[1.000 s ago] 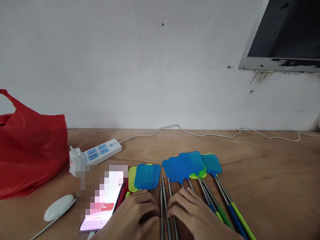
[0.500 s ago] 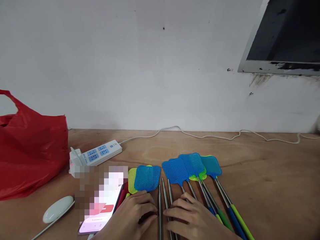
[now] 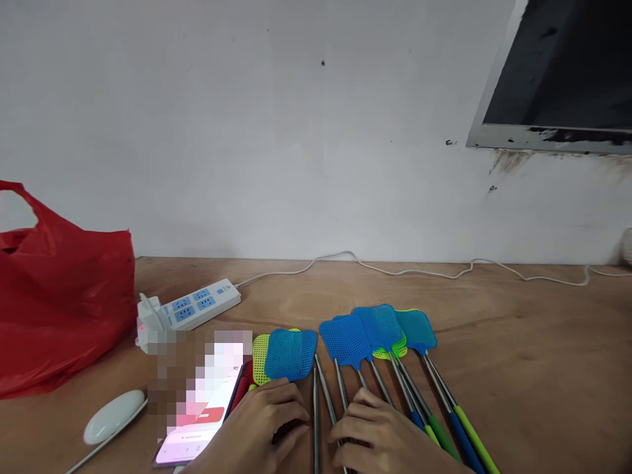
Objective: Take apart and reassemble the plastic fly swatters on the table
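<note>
Hands (image 3: 270, 421), metal rods (image 3: 316, 415) between

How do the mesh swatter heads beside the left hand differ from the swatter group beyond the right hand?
The left heads are fewer than the right group's.
The left heads form one compact pile; the right group fans out.
Metal shafts and coloured grips show on the right group; none can be made out joined to the left heads.
Both have blue and yellow-green mesh and lie on the table.
</note>
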Demonstrator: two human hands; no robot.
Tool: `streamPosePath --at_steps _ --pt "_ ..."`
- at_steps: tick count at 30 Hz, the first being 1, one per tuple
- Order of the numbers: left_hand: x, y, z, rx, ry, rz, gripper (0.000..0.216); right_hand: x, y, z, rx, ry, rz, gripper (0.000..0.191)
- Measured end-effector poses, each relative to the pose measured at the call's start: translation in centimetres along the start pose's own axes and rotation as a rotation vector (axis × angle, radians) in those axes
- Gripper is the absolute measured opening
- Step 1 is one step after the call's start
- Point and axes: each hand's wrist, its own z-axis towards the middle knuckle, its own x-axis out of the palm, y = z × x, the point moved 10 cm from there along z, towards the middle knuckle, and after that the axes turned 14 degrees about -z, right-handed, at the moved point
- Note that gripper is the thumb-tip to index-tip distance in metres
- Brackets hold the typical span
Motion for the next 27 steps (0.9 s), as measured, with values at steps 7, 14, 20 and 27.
streamPosePath --at_steps 7,14,20,27 --pt "0.2 0.4 -0.2 -0.023 0.014 0.003 0.018 -1.5 -1.1 0.5 0.11 0.098 0.044 0.018" --pt "0.2 0.8 -0.3 -0.032 0.016 0.008 0.019 -1.4 1.2 1.8 -0.08 0.08 -0.315 0.01" --pt "0.0 1.0 -0.1 -0.064 0.018 0.014 0.021 -2.0 2.4 2.6 -0.215 0.054 -0.347 0.015" --pt "-0.2 0.6 -0.1 -0.044 -0.011 0.024 0.021 -4.0 2.3 1.5 -0.201 -0.115 -0.304 0.016"
